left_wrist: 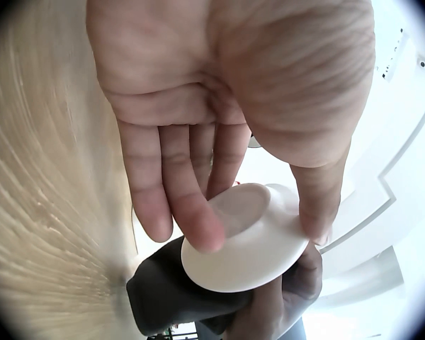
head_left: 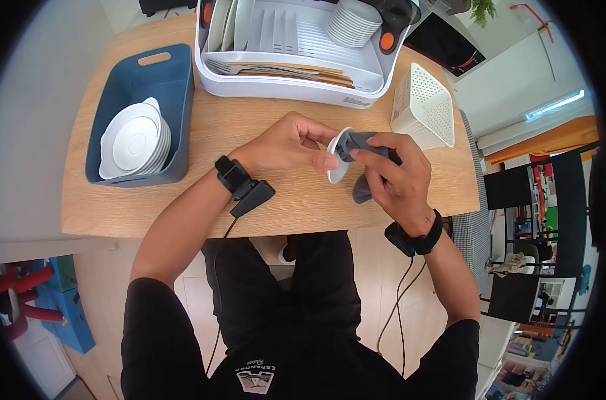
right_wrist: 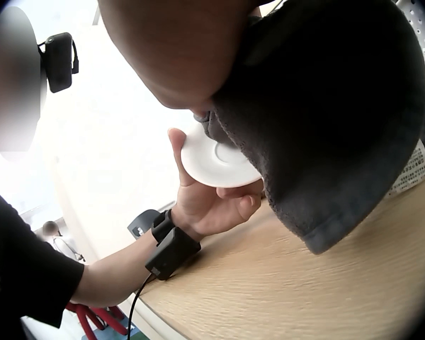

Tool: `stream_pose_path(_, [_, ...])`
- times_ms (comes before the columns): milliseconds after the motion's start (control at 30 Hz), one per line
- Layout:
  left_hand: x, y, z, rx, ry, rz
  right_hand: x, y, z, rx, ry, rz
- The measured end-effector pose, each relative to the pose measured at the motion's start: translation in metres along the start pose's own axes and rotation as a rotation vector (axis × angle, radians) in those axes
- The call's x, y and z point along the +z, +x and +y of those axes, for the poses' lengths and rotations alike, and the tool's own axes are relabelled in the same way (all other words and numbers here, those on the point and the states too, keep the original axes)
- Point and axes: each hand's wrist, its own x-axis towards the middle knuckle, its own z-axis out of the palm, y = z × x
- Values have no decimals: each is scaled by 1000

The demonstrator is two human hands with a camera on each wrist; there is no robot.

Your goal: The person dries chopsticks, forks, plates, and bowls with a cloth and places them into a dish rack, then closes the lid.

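Above the wooden table, my left hand (head_left: 286, 143) pinches a small white saucer (head_left: 340, 173) at its rim. The saucer is tilted nearly on edge, its underside with the round foot ring (left_wrist: 244, 209) turned to the left palm. My right hand (head_left: 404, 175) grips a dark grey cloth (right_wrist: 333, 134) and presses it against the saucer's upper face. Part of the cloth hangs below the right fingers. In the right wrist view the cloth covers one side of the saucer, while the rest of its face shows.
A blue bin (head_left: 181, 143) at left holds stacked white bowls (head_left: 133, 143). Behind the hands stands a white dish rack (head_left: 283, 85) with plates, several small stacked saucers (head_left: 354, 23), forks and chopsticks. A white perforated basket (head_left: 420, 117) sits at right. Cables hang from both wrist cameras.
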Motion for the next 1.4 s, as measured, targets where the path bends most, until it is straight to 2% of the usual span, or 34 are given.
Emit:
stream_pose_path(67, [3, 4, -3, 26, 30, -31, -4, -1, 6, 6, -47, -1])
stream_pose_path(267, [1, 3, 2, 28, -11, 16, -5, -6, 9, 89, -69, -89])
stream_pose_path(333, [3, 3, 3, 29, -8, 55, -7, -7, 7, 74, -29, -183])
stream_pose_path(367, [3, 3, 3, 38, 1, 53, -8, -7, 4, 66, -36, -173])
stream_pose_path(467, [5, 2, 6, -4, -29, 24, -5, -9, -5, 79, 139, -247])
stream_pose_path(600, [7, 0, 8, 6, -20, -50, -6, -9, -9, 51, 171, -178])
stream_pose_path(667, [4, 0, 10, 9, 2, -82, -10, -10, -8, 208, 270, -61])
stream_pose_path(700, [4, -1, 9, -12, 17, -92, -15, -10, -6, 204, 257, -55])
stream_pose_path(767, [4, -1, 3, 4, -21, -95, -29, -8, -1, 261, 268, 108])
stream_pose_path(867, [5, 2, 9, -8, 36, -11, -67, -19, 7, 264, 149, 140])
stream_pose_path(933, [9, 3, 17, -27, -57, 78, -94, -29, 13, 310, 24, 167])
stream_pose_path(1033, [11, 5, 24, -37, -112, 164, -126, -52, 39, 331, -193, 208])
stream_pose_path(1067, [11, 6, 24, -40, -99, 163, -135, -61, 49, 394, -253, 229])
stream_pose_path(1133, [13, 7, 18, 94, -36, 222, -148, -83, 71, 463, -308, 258])
stream_pose_path(1200, [15, 6, 18, 113, -27, 245, -153, -104, 94, 521, -488, 267])
stream_pose_path(1267, [15, 6, 19, 138, -11, 270, -148, -127, 113, 535, -498, 275])
stream_pose_path(1400, [10, 5, 15, 70, 104, 288, -125, -150, 121, 583, -473, 202])
